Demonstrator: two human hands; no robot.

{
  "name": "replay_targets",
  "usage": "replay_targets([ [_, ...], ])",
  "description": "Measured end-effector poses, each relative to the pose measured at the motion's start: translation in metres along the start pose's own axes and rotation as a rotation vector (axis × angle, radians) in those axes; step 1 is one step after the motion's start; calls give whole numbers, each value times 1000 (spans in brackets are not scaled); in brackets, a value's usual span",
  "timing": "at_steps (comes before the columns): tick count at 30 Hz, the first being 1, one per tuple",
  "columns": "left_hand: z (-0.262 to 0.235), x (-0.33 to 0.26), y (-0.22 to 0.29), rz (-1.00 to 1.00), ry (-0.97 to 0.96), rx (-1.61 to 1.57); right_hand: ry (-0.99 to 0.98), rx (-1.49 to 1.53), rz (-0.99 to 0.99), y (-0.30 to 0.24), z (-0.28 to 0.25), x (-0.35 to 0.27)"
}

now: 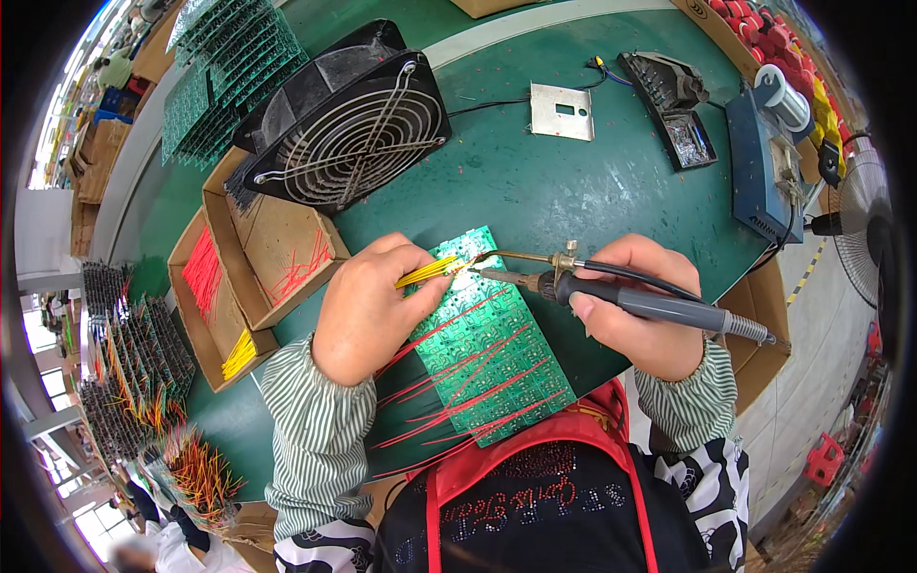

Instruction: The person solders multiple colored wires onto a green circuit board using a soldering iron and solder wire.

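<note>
My left hand (374,304) pinches a small bundle of yellow wires (428,271) between thumb and fingers, their ends over the upper part of a green circuit board panel (492,353). In my right hand (642,304) is a grey soldering iron (630,300) with a thin solder feed tube (521,255) fixed alongside. Its tip meets the board close to the yellow wire ends; whether it touches a wire is too small to tell. Several red wires (449,411) run from the board's lower rows out to the left. The panel lies slantwise on the green table.
Left of my hand, a cardboard box (272,244) holds red, yellow and dark wires. Behind it stands a black fan (358,134) with a wire guard. A blue solder station (764,162) with a solder reel (783,100) and a black iron stand (673,105) are at right. Board stacks (224,76) rise far left.
</note>
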State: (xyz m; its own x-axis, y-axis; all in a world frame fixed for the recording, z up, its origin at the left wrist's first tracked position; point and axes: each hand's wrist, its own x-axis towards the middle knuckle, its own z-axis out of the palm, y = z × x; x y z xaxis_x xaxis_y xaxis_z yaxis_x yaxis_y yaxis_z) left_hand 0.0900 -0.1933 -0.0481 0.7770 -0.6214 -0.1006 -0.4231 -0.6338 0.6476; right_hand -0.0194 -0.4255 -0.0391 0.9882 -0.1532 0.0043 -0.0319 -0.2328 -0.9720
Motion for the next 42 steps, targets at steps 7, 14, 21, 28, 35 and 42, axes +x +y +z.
replay_targets([
  [7, -3, 1, -1, -7, -32, -33, -17, -6, 16, 0, 2, 2],
  [14, 0, 0, -4, -3, -26, -48, -11, 0, 13, -1, -6, -3],
  [21, -21, -15, 0, 64, 169, 116, -8, -62, -56, -8, -15, -19],
  [28, -23, -69, 14, -59, 277, 144, -87, -45, -136, -6, 0, -28],
  [35, 7, -73, -3, -40, 170, -25, -143, -53, -173, -5, 16, -27],
  [42, 5, -73, -3, -126, 112, -112, -180, -40, -102, -4, 23, -24],
])
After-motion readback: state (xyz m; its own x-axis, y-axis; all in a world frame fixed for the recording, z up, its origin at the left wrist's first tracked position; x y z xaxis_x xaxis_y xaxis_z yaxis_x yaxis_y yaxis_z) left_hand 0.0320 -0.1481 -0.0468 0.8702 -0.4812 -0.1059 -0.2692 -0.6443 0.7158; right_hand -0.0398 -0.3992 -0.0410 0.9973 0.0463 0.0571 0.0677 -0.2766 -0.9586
